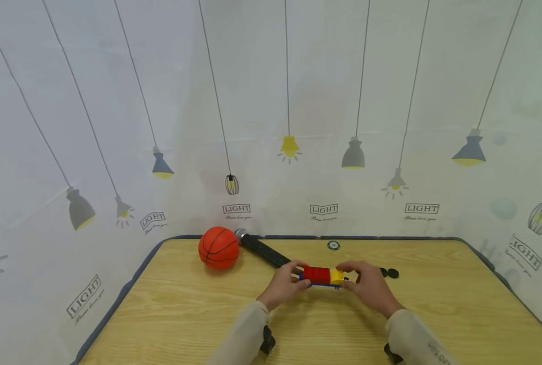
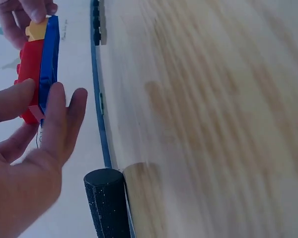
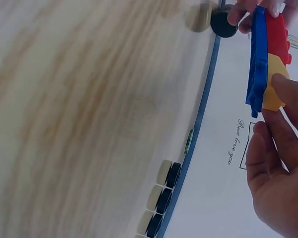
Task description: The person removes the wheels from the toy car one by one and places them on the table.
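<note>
Both hands hold a toy-brick assembly above the table, one at each end. It has a red brick [image 1: 316, 275] and a yellow brick [image 1: 336, 276] side by side on a flat blue base [image 2: 50, 52]. My left hand [image 1: 283, 286] grips the red end, thumb on the red brick and fingers around the base's end. My right hand [image 1: 372, 289] pinches the yellow brick between thumb and fingers, as the right wrist view shows. Studs line the red brick's outer side in both wrist views. The fingers cover parts of both ends.
Behind my left hand lies a black microphone [image 1: 262, 250], partly hidden by it, beside a red toy basketball [image 1: 218, 248]. A round chip [image 1: 333, 245] lies near the wooden table's [image 1: 175, 314] back edge. Several black discs [image 3: 164, 200] stand beyond my right hand. A lamp-printed sheet [image 1: 321, 177] hangs behind.
</note>
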Demonstrator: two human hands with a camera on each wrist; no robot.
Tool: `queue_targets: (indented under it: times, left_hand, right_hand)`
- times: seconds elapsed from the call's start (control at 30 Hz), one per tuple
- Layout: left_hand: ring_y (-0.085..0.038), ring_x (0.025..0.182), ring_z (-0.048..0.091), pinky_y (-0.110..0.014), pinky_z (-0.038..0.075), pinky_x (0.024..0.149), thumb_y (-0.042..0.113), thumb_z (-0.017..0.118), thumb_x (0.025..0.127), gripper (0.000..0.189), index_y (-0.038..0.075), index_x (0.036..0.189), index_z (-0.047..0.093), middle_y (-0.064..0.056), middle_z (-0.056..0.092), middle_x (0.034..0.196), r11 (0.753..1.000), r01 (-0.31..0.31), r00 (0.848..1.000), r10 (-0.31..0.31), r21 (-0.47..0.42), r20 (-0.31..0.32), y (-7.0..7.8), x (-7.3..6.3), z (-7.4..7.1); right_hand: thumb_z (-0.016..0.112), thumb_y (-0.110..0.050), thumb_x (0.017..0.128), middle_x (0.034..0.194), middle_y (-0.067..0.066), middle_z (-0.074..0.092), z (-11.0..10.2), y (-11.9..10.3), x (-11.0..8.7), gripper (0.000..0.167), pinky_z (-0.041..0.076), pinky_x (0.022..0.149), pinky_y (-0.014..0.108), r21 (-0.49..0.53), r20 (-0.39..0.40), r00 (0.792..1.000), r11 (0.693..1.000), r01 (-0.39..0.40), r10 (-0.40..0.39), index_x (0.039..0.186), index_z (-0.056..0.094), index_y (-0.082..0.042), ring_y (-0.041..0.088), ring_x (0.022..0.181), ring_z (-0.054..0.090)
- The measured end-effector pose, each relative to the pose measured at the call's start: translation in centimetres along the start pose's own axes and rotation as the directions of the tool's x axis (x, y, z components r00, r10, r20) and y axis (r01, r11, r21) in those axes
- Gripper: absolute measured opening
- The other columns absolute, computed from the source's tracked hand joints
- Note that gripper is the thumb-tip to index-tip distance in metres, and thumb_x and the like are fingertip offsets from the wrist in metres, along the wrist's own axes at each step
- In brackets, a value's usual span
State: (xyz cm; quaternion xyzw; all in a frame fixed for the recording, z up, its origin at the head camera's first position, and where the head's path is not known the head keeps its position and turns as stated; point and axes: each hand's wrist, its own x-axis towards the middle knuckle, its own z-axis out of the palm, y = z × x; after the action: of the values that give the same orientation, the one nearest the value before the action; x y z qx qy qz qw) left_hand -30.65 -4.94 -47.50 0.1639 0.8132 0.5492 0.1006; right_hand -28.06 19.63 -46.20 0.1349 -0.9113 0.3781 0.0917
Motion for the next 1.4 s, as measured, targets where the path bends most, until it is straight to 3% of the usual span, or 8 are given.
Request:
queue_targets:
  times: [0.13, 0.27, 0.3, 0.37, 0.6, 0.9, 1.13, 1.4]
  left_hand:
    - [-0.023, 0.106, 0.065, -0.042, 0.058, 0.092, 0.012, 0.073, 0.091, 0.037, 0.012, 0.128, 0.065, -0.012, 0.065, 0.127, 0.983, -0.032, 0.998, 0.040, 0.183, -0.041, 0.0, 0.5, 0.0]
    - [-0.025, 0.114, 0.061, -0.048, 0.049, 0.103, 0.017, 0.079, 0.087, 0.036, 0.013, 0.121, 0.071, -0.004, 0.071, 0.118, 0.903, -0.062, 0.990, 0.109, 0.426, -0.087, -0.1, 1.0, 0.2]
    - [-0.026, 0.116, 0.061, -0.049, 0.048, 0.103, 0.018, 0.080, 0.086, 0.035, 0.013, 0.120, 0.072, -0.003, 0.072, 0.117, 0.884, -0.071, 0.988, 0.125, 0.462, -0.087, -0.2, 1.2, 0.2]
    - [-0.025, 0.116, 0.061, -0.048, 0.049, 0.103, 0.018, 0.080, 0.086, 0.035, 0.014, 0.119, 0.073, -0.002, 0.073, 0.117, 0.869, -0.075, 0.988, 0.131, 0.489, -0.081, -0.2, 1.4, 0.2]
    - [-0.016, 0.092, 0.067, -0.033, 0.057, 0.083, 0.009, 0.083, 0.082, 0.034, 0.011, 0.114, 0.074, -0.005, 0.075, 0.110, 0.896, -0.059, 0.995, 0.089, 0.439, -0.048, -0.4, 1.5, 0.3]
    - [-0.015, 0.084, 0.068, -0.034, 0.059, 0.079, 0.006, 0.084, 0.079, 0.035, 0.011, 0.113, 0.074, -0.008, 0.077, 0.105, 0.922, -0.039, 0.994, 0.074, 0.385, -0.075, -0.7, 1.5, 0.4]
    - [-0.019, 0.093, 0.069, -0.040, 0.058, 0.087, 0.005, 0.085, 0.078, 0.035, 0.012, 0.111, 0.075, -0.006, 0.078, 0.104, 0.931, -0.015, 0.995, 0.051, 0.366, -0.088, -0.7, 1.9, 0.5]
    - [-0.021, 0.097, 0.069, -0.046, 0.055, 0.095, 0.004, 0.086, 0.076, 0.034, 0.015, 0.106, 0.075, -0.006, 0.078, 0.104, 0.923, 0.012, 0.996, 0.023, 0.384, -0.087, -0.7, 1.9, 0.8]
  right_hand:
    - [0.079, -0.008, 0.085, 0.117, 0.006, 0.073, -0.1, 0.4, 0.4, 0.034, 0.051, 0.078, 0.031, -0.016, 0.025, 1.000, 1.000, -0.007, 0.008, 0.118, 0.072, -0.011, 0.029, 0.109, 0.065]
    - [0.079, -0.007, 0.084, 0.117, 0.007, 0.074, 0.2, 0.7, 0.7, 0.031, 0.056, 0.085, 0.042, -0.014, 0.056, 0.998, 0.999, -0.037, 0.038, 0.114, 0.073, -0.011, 0.032, 0.114, 0.065]
    - [0.079, -0.007, 0.083, 0.117, 0.006, 0.074, 0.3, 0.7, 0.7, 0.031, 0.056, 0.088, 0.045, -0.011, 0.058, 0.997, 0.999, -0.050, 0.051, 0.114, 0.073, -0.011, 0.032, 0.114, 0.065]
    - [0.079, -0.006, 0.083, 0.117, 0.007, 0.074, 0.4, 0.8, 0.8, 0.030, 0.055, 0.093, 0.050, -0.008, 0.064, 0.996, 0.998, -0.067, 0.067, 0.112, 0.073, -0.011, 0.032, 0.115, 0.065]
    - [0.078, 0.000, 0.082, 0.114, 0.007, 0.075, 0.7, 0.8, 0.9, 0.028, 0.050, 0.102, 0.056, 0.015, 0.095, 0.991, 0.995, -0.100, 0.098, 0.107, 0.074, -0.011, 0.032, 0.113, 0.066]
    - [0.078, 0.001, 0.082, 0.113, 0.008, 0.075, 1.0, 0.8, 1.0, 0.027, 0.050, 0.102, 0.056, 0.007, 0.106, 0.985, 0.991, -0.134, 0.132, 0.106, 0.075, -0.010, 0.032, 0.112, 0.066]
    - [0.079, 0.002, 0.080, 0.110, 0.007, 0.075, 1.3, 1.3, 1.2, 0.028, 0.052, 0.099, 0.055, -0.010, 0.107, 0.987, 0.993, -0.120, 0.120, 0.105, 0.075, -0.010, 0.032, 0.110, 0.067]
    - [0.079, 0.003, 0.079, 0.111, 0.006, 0.075, 1.5, 1.6, 1.2, 0.029, 0.051, 0.101, 0.056, -0.050, 0.116, 0.982, 0.988, -0.144, 0.149, 0.104, 0.075, -0.012, 0.030, 0.110, 0.067]
